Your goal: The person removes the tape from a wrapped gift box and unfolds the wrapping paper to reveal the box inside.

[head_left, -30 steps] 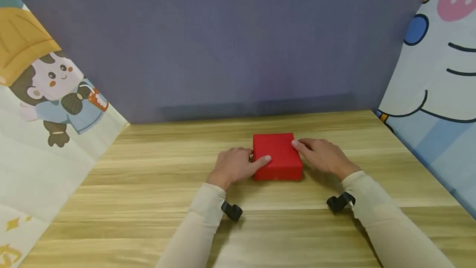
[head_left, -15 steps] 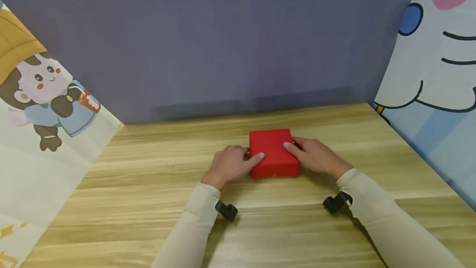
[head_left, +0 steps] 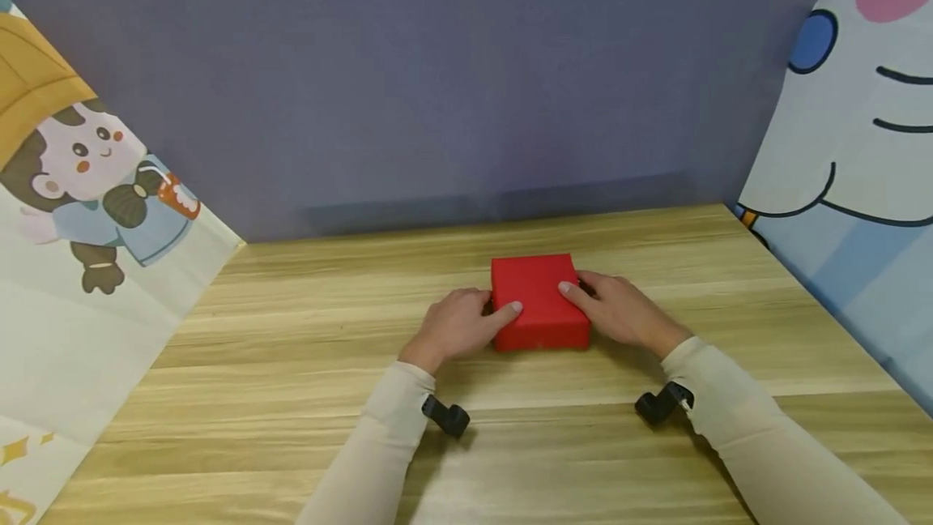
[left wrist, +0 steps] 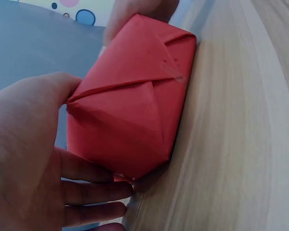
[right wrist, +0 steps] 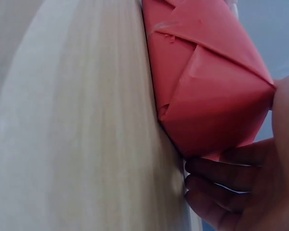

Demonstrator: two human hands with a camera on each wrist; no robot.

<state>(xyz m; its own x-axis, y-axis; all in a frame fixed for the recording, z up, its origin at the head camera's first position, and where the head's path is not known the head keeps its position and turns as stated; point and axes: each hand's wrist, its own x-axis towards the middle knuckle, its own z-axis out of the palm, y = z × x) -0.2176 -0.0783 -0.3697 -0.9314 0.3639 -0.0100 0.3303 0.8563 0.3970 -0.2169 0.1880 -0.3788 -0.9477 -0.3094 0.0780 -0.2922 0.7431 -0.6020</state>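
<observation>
A matt grey-blue wall [head_left: 437, 87] stands at the back, before it a pale table [head_left: 291, 306] with streaked wood grain. Cream sleeves [head_left: 773, 428], lightly wrinkled, are cut off by the lower edge of the head view. The red box [head_left: 539, 290] lies on the table towards its far edge, in much the same spot as a second ago. Low and square-topped, it is wrapped in paper, with overlapping, creased flaps on the side facing the wrists; its far side is hidden. Left hand [head_left: 455, 326]: clamped on the box, thumb on top, fingers at the lower edge. Right hand [head_left: 623, 310]: likewise clamped on the opposite side, its thumb now further in over the top than a second ago. Whether any fingertip goes underneath cannot be told. Each wrist bears a small black camera [head_left: 446, 417]. A strip of clear tape [left wrist: 173, 72] crosses the flaps; the tiny marks beside it are hard to make out
</observation>
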